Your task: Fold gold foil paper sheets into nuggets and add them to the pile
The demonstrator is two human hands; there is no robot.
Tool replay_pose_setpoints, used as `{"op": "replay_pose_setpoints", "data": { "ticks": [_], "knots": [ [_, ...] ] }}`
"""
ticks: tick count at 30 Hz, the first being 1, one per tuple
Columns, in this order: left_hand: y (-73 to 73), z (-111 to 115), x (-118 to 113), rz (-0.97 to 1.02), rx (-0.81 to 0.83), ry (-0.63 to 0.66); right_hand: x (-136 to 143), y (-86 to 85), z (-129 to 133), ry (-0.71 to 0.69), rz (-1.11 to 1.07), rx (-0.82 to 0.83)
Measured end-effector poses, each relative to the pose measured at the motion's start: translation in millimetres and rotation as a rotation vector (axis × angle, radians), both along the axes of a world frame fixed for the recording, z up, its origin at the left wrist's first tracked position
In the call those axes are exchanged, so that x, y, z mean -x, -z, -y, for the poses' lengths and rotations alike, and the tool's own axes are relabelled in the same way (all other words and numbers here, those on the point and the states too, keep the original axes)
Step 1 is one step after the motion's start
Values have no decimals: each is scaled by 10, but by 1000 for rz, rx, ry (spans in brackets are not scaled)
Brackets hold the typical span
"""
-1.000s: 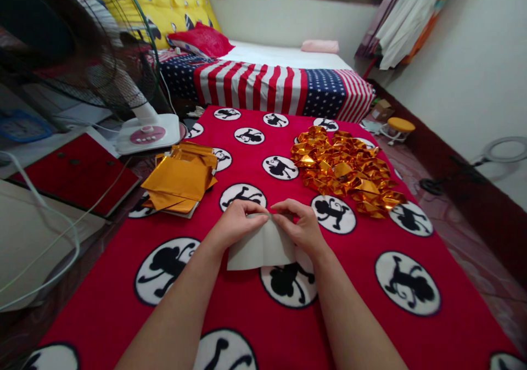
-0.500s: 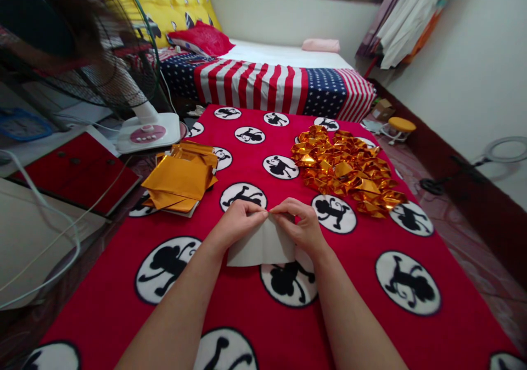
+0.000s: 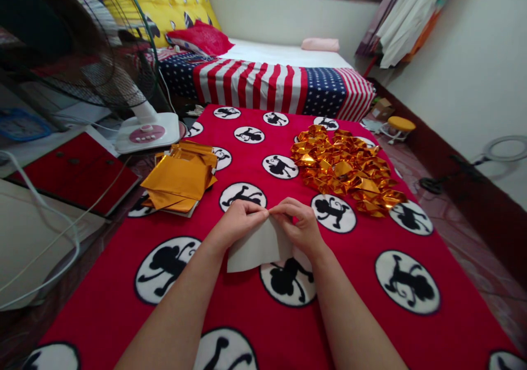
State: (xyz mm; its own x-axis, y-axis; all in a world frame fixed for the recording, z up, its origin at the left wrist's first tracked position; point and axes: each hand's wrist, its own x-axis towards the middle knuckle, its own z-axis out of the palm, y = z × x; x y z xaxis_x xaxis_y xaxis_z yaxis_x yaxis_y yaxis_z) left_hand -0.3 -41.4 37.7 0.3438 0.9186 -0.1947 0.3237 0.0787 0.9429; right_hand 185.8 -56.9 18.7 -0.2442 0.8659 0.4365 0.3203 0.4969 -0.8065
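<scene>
A sheet of paper [image 3: 258, 248], its pale side toward me, hangs between my hands above the red cloth. My left hand [image 3: 239, 222] pinches its upper edge with thumb and forefinger. Close beside it, my right hand [image 3: 300, 223] pinches the same edge, and the fingertips of both hands nearly meet. The paper's lower edge is loose and slightly bent. Left of my hands lies a stack of gold foil paper sheets [image 3: 178, 177]. To the right sits a heap of folded gold foil pieces [image 3: 343, 167].
Red cloth with monkey prints [image 3: 349, 315] covers the surface under my hands. A fan [image 3: 144, 117] stands at the left, near a looped white cable [image 3: 66, 216]. A bed [image 3: 263, 82] is beyond the far edge. An orange-topped stool [image 3: 401, 124] is at right.
The paper's lower left corner has dropped slightly, and the crease down its middle shows less. Both hands stay in nearly the same place, holding the upper edge.
</scene>
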Motion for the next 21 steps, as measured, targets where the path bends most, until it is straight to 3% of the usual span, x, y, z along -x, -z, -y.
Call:
{"op": "replay_pose_setpoints", "data": {
  "ticks": [9,21],
  "knots": [
    [-1,-4,0,17,-25,21,19,-14,5,27,-43,66],
    [14,12,-17,66,59,-19,46,-4,28,93,-163,143]
  ]
}}
